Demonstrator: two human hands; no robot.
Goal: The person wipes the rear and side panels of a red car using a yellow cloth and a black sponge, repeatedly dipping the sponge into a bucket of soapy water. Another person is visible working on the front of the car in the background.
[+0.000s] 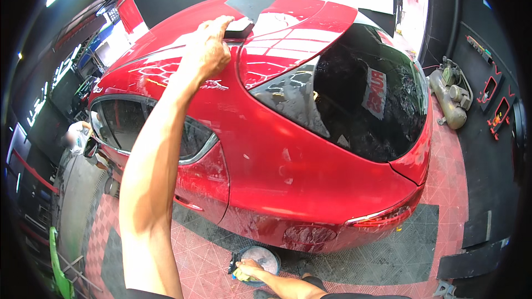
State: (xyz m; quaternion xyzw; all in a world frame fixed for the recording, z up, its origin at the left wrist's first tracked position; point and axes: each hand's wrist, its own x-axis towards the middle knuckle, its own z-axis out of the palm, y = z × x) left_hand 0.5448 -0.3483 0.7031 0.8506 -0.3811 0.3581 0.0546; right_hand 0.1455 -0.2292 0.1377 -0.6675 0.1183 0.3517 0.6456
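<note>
My left hand is raised to the roof edge of a red hatchback car. Its fingers reach beside a flat dark piece with a bright top; whether they grip it is hidden. Beyond the fingertips a grey square sheet sits cornerwise over the roof. Low down, my right hand is closed on a yellow-green cloth at a round bucket of cloudy liquid. A black item is at the bucket's left rim.
Streaks mark the rear window and lower side panels. An air compressor stands by the right wall. Another person is near the car's side mirror. Red and grey floor tiles surround the car; a green panel is at left.
</note>
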